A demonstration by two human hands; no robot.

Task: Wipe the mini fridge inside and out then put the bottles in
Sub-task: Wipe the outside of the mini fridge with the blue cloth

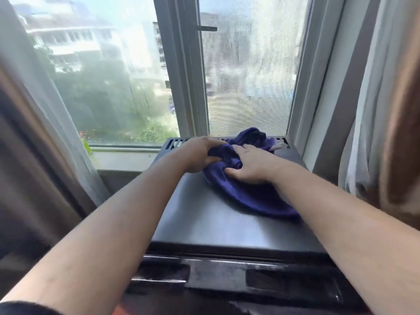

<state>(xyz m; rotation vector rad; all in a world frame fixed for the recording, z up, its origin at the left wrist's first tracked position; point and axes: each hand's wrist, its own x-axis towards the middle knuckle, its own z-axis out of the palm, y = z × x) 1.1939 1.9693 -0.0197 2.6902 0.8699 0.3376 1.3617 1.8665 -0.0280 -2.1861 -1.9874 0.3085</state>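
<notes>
A brown curtain [34, 155] with a sheer white layer is hanging soft and folded down the left edge, beside a streaked, hazy window [109, 83] in a grey frame. Below it the mini fridge [216, 223] is showing a smooth, matte dark-grey top, flat and rectangular, with a row of vent slots along its far edge. The left hand [197, 155] is reaching forward on a bare, straight forearm, its fingers curled closed around a bunched fold of the cloth [245, 196] near the middle of the far edge. The cloth, a plush deep-purple towel, is lying crumpled over the far right corner of the fridge top and spreading toward the right edge. The right hand [247, 164] is pressing down on it, palm low, fingers bent and gripping the fabric. Another brown-and-white curtain [386, 123] is draping at the right.
</notes>
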